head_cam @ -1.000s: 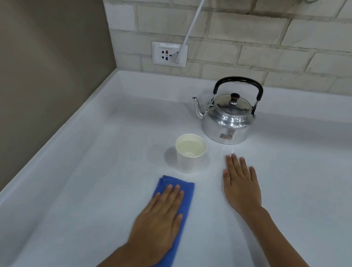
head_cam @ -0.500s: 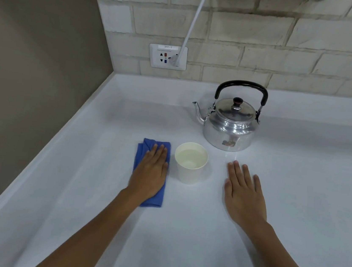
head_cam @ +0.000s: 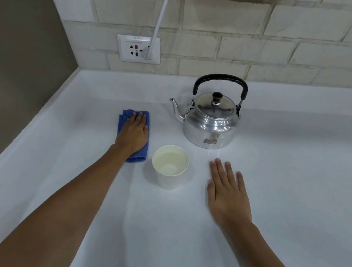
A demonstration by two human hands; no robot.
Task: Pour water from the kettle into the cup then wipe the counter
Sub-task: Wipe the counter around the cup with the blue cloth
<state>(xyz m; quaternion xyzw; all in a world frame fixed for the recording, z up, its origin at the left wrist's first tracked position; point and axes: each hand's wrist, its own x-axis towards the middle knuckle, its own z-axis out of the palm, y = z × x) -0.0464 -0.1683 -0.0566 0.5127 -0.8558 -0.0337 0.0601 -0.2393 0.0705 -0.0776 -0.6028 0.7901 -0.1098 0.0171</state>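
Change: since a second earlier the blue cloth (head_cam: pixel 134 137) had travelled from in front of the cup (head_cam: pixel 170 166) round to its left and farther back, towards the wall.
Cloth: lay flat on the worktop (head_cam: pixel 286 186), just beside the cup; whether they touched was hard to tell.
Left hand (head_cam: pixel 133 132): spread flat, pressing the cloth down.
Right hand (head_cam: pixel 227 193): flat, fingers open, resting on the worktop, unmoved.
Cup: upright, holding water, so pouring looked finished.
Kettle (head_cam: pixel 211 120): stood behind the cup, untouched.
Meaning: wiping was under way, probably with more worktop left.
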